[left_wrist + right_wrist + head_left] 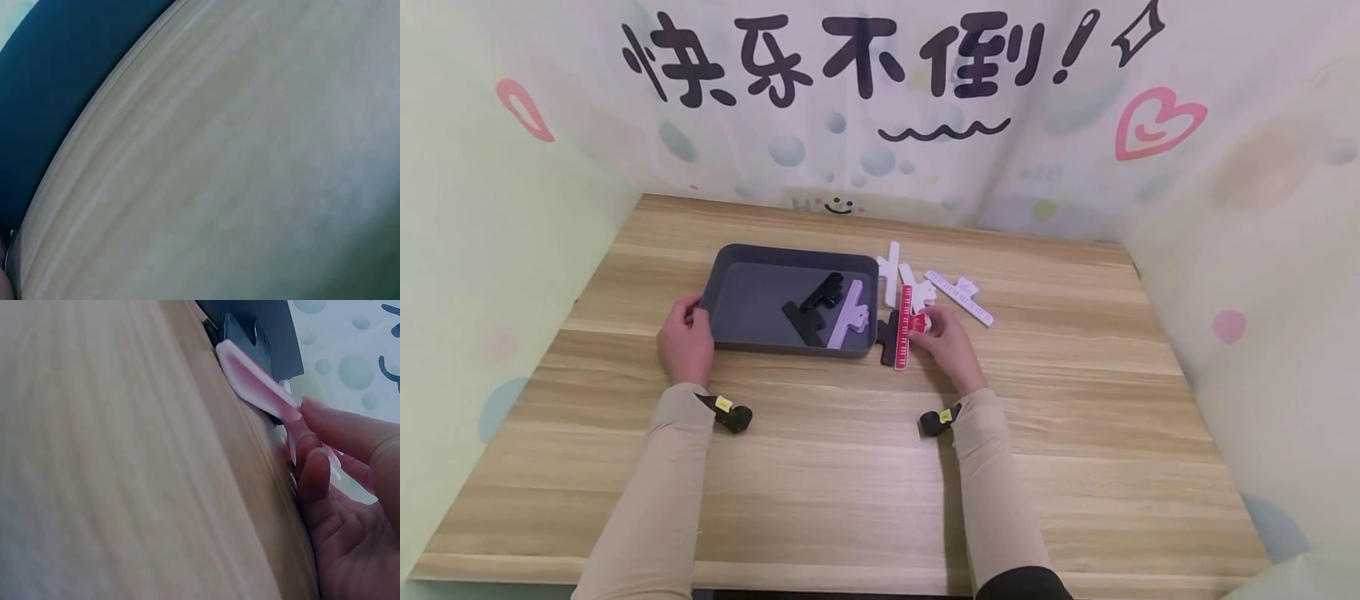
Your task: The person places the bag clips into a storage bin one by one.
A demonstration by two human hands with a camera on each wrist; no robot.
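My left hand (687, 343) grips the left wall of a dark grey tray (741, 304), thumb and fingers at its rim. The fingers and thumb of my right hand (951, 346) pinch a red bag clip (903, 333) by its handle, just right of the tray. In the right wrist view the clip's pale pink inner side (256, 378) faces the camera. A black bag clip (887, 337) lies partly under the red one, against the tray's right side. Inside the tray are a light purple bag clip (852, 317) and two black clips (811, 312).
Beyond my right hand lie white bag clips, one (891, 275) by the tray's far right corner, one (917, 287) behind the red clip, and one (958, 297) farther right. The wooden table (827, 467) meets a printed curtain (1037, 167) at the back.
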